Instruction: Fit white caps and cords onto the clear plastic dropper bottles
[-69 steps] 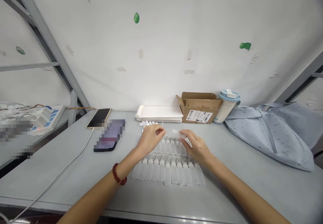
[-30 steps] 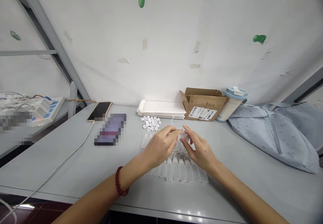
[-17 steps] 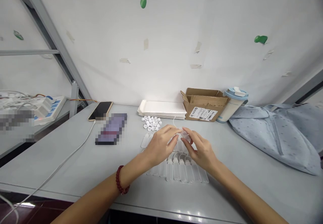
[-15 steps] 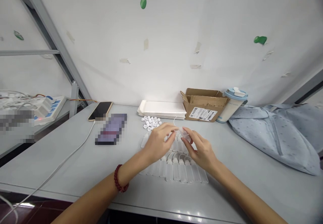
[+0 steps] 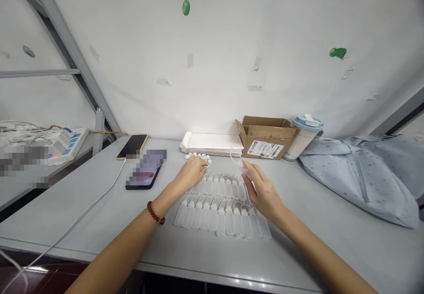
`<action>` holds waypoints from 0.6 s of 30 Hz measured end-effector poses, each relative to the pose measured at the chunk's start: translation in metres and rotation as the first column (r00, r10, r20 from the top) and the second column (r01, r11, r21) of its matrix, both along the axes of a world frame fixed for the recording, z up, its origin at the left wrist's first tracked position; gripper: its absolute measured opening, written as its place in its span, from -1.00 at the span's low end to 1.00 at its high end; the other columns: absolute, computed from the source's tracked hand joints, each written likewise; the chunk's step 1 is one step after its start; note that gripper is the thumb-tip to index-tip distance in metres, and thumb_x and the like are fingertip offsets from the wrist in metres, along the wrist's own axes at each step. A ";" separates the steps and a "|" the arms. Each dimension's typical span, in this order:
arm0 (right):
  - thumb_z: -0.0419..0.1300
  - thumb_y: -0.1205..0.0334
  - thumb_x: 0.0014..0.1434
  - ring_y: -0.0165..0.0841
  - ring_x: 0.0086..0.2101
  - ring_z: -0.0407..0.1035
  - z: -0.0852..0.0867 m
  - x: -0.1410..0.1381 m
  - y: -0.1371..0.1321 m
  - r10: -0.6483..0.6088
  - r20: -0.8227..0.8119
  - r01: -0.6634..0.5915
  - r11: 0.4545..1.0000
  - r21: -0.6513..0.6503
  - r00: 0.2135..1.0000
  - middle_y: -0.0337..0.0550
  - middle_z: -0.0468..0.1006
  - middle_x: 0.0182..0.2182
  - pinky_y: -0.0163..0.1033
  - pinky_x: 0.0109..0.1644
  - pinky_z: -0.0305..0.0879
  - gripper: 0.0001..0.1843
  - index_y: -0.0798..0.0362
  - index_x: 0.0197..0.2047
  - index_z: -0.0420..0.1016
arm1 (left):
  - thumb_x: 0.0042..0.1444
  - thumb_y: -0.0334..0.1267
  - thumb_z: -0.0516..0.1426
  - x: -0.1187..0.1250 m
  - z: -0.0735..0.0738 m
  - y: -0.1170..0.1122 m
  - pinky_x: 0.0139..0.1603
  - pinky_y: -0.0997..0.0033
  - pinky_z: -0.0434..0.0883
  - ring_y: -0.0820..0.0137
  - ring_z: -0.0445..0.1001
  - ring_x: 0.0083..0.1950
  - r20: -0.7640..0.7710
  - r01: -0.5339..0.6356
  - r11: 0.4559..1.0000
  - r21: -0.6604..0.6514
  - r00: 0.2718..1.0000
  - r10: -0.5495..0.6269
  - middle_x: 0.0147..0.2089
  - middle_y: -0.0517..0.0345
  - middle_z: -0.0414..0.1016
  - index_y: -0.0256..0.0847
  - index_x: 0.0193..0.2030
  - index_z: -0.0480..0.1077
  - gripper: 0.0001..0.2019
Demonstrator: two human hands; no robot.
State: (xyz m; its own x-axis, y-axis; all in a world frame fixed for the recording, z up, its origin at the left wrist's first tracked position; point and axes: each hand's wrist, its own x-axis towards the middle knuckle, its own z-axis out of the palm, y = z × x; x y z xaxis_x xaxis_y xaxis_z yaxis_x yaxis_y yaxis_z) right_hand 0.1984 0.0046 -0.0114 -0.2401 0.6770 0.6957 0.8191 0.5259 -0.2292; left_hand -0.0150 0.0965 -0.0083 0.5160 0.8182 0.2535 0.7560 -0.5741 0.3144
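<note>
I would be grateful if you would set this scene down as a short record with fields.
Left hand: at the white caps; whether it grips one is unclear
Right hand: holds a translucent piece, thin white tube beside it
Bottles: translucent, in two rows
Behind: white stack, open cardboard box, lidded tumbler
Left: two phones
Right: light blue fabric

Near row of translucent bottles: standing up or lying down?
Lying down: the translucent bottles stretch flat along the table, necks toward the wall.
</note>
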 end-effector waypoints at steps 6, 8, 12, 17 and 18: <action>-0.15 0.39 0.27 -0.26 -0.25 0.37 -0.001 0.000 -0.001 0.031 0.055 -0.031 1.000 -0.001 0.998 0.10 0.37 -0.10 -0.22 -0.35 0.38 -0.47 0.03 0.29 -0.10 | 0.08 -0.40 0.01 0.002 -0.008 0.003 -0.12 0.23 0.29 0.16 0.36 -0.12 -0.014 0.018 1.000 -0.011 1.000 -0.018 -0.26 -0.04 0.50 -0.27 -0.27 0.48 -0.78; -0.16 0.40 0.27 -0.26 -0.23 0.37 -0.002 0.000 -0.001 0.041 0.078 -0.041 0.999 -0.002 0.996 0.11 0.37 -0.10 -0.23 -0.36 0.37 -0.46 0.03 0.30 -0.13 | 0.07 -0.40 0.02 0.002 -0.009 0.005 -0.13 0.22 0.30 0.15 0.36 -0.12 0.001 0.015 1.000 -0.020 1.000 -0.015 -0.28 -0.03 0.51 -0.27 -0.29 0.48 -0.79; -0.16 0.41 0.26 -0.25 -0.23 0.37 -0.003 -0.001 -0.002 0.052 0.118 -0.050 0.999 -0.021 0.992 0.11 0.37 -0.09 -0.22 -0.34 0.37 -0.45 0.03 0.30 -0.15 | 0.05 -0.40 0.05 0.003 -0.006 0.005 -0.12 0.23 0.31 0.16 0.36 -0.10 0.057 -0.018 1.000 -0.022 0.998 0.019 -0.25 -0.04 0.51 -0.31 -0.25 0.46 -0.81; -0.15 0.41 0.26 -0.25 -0.22 0.36 -0.002 -0.003 -0.004 0.098 0.104 -0.094 0.994 -0.050 0.990 0.09 0.37 -0.09 -0.17 -0.28 0.39 -0.48 0.02 0.27 -0.11 | 0.03 -0.33 0.10 0.009 0.010 -0.007 -0.14 0.33 0.36 0.30 0.43 -0.15 0.387 0.041 0.981 -0.190 0.921 0.037 -0.18 0.02 0.50 -0.28 -0.21 0.41 -0.82; -0.14 0.41 0.26 -0.24 -0.20 0.36 -0.002 -0.003 -0.005 0.117 0.089 -0.112 0.992 -0.060 0.989 0.09 0.36 -0.08 -0.16 -0.26 0.40 -0.49 0.01 0.26 -0.09 | 0.02 -0.30 0.12 0.011 0.013 -0.010 -0.15 0.35 0.36 0.33 0.44 -0.18 0.490 0.113 0.959 -0.259 0.871 0.030 -0.19 0.03 0.50 -0.29 -0.23 0.40 -0.83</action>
